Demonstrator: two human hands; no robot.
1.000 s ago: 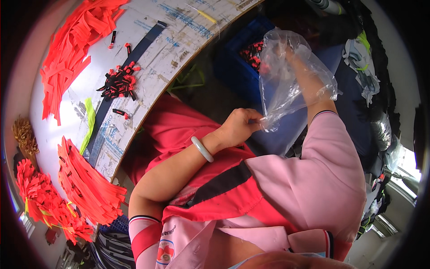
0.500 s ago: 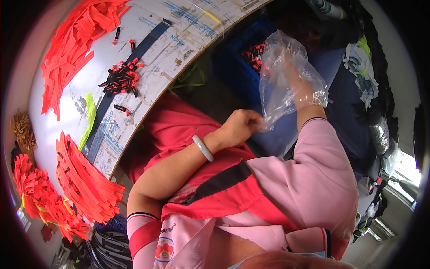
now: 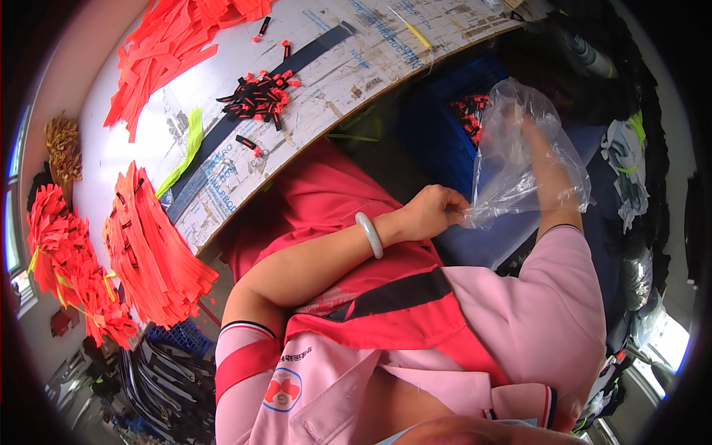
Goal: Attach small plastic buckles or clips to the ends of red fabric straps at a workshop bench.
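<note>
A clear plastic bag (image 3: 493, 174) hangs between my hands, to the right of the table. The fingers of my left hand (image 3: 436, 211) are closed in a pinch on its lower left edge. My right hand (image 3: 521, 117) is inside the bag, the arm in it past the wrist. Crinkled plastic blurs its fingers, so I cannot make out whether they hold anything. Just behind the bag, a blue crate (image 3: 426, 122) contains small black and red tabs (image 3: 467, 117).
On the white table (image 3: 326, 100) lies a heap of black and red tabs (image 3: 258, 98) over a dark strap (image 3: 300, 58). Red strips (image 3: 159, 63) spread at the far left, with a red bundle (image 3: 152, 248) nearer. A yellow-green strip (image 3: 182, 156) and a yellow tool (image 3: 417, 35) lie there too.
The whole view has shifted, so table, crate and hands appear farther right. My left hand keeps its pinch on the bag, and my right hand stays inside it.
</note>
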